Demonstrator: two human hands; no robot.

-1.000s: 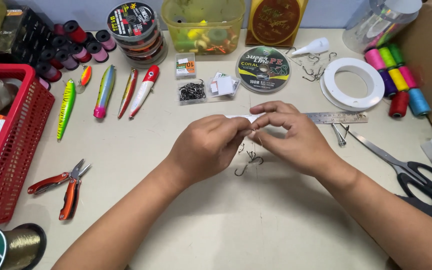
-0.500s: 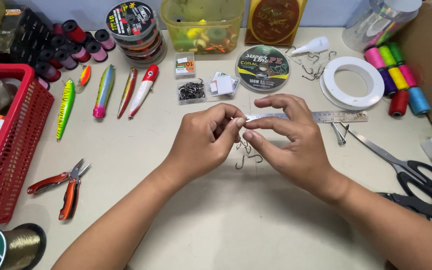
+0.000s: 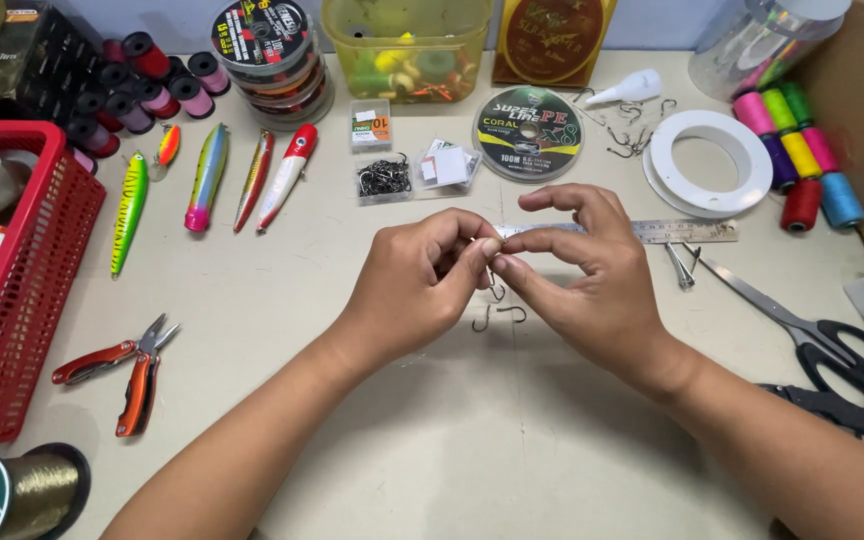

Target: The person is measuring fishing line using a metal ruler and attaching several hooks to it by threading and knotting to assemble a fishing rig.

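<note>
Hands met above the pale bench (image 3: 252, 300): my left hand (image 3: 417, 285) and right hand (image 3: 582, 270) both pinched shut on a small metal treble hook (image 3: 495, 292), near the steel ruler (image 3: 682, 231).

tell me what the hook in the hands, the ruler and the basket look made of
Hook, pinched between the left hand and right hand: thin dark bent wire, probably metal with a dull finish. Ruler: flat, silvery and lightly shiny, likely steel or aluminium. Basket: glossy red moulded lattice, looks like plastic.
</note>
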